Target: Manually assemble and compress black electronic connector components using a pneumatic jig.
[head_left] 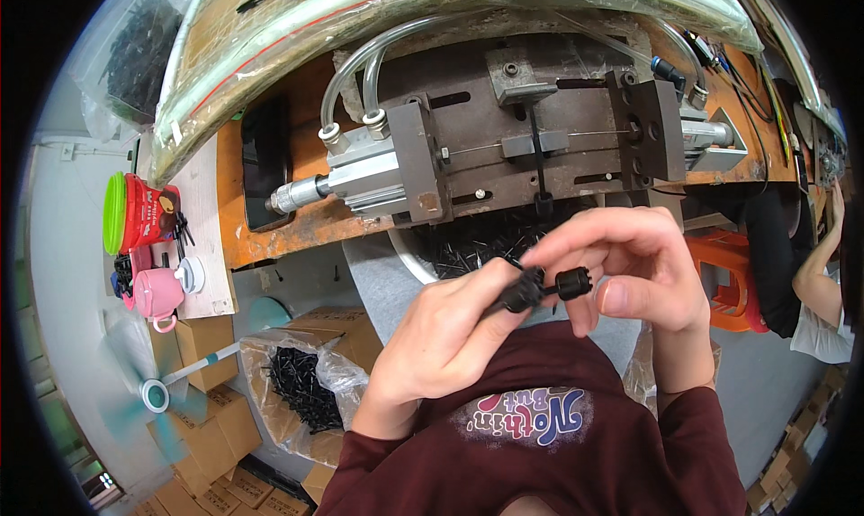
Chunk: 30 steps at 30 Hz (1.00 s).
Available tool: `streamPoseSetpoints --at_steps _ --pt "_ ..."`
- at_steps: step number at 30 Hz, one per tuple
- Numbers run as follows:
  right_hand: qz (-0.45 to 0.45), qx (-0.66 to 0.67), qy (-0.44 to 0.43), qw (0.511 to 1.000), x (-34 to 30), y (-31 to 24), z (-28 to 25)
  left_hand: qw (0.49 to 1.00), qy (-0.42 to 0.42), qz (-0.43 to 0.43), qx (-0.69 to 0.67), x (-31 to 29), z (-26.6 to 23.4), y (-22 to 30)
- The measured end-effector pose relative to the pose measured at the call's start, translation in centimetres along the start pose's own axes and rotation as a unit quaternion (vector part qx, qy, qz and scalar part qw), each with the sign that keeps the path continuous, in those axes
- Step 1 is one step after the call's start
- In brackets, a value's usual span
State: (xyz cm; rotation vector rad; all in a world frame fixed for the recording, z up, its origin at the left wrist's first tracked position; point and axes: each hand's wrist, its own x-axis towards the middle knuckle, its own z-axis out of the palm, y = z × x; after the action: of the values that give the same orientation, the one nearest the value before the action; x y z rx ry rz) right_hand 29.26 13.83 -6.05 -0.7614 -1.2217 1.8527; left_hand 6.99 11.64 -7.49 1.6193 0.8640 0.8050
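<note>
My left hand (450,327) is closed round several slim black plastic parts with ribbed round heads (524,291), which stick out past its thumb and forefinger. Another ribbed black head (573,285) on a short stem points toward my right hand (634,264). The right hand's fingers are curved and spread around that head, with the thumb apart from it. Just beyond my hands is a brown metal fixture (576,57). A black rod-shaped part (538,152) lies across its middle, over a small grey block (517,145) and a thin wire.
Pneumatic cylinders (364,176) with clear hoses flank the fixture on the wooden bench (315,80). Below its edge stands a container of black parts (468,246). At left are a red tub (153,212), a pink cup (157,291), a fan (155,395) and an open bag of parts (306,385). Another person's arm (819,273) shows at far right.
</note>
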Motion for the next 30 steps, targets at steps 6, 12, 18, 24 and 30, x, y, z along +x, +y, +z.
streamPoseSetpoints --at_steps 6,12,18,24,30 --pt "0.009 0.222 -0.012 0.975 -1.3 -0.5 -2.4 0.992 0.098 -0.055 -0.054 -0.3 0.2 -0.8" --pt "-0.269 -0.445 0.111 0.847 -0.1 0.6 -1.8 0.979 0.146 -0.015 -0.14 -0.1 0.8 -1.5" --pt "-0.238 -0.647 0.131 0.712 1.5 2.4 -0.2 0.962 0.143 -0.013 -0.231 0.1 1.2 -1.0" --pt "-0.19 -0.702 0.125 0.675 2.1 1.5 0.7 0.958 0.188 -0.018 -0.217 -0.2 1.4 -0.2" --pt "-0.204 -0.661 0.128 0.711 2.1 1.1 0.5 0.978 0.172 0.087 -0.075 0.5 0.1 -0.9"
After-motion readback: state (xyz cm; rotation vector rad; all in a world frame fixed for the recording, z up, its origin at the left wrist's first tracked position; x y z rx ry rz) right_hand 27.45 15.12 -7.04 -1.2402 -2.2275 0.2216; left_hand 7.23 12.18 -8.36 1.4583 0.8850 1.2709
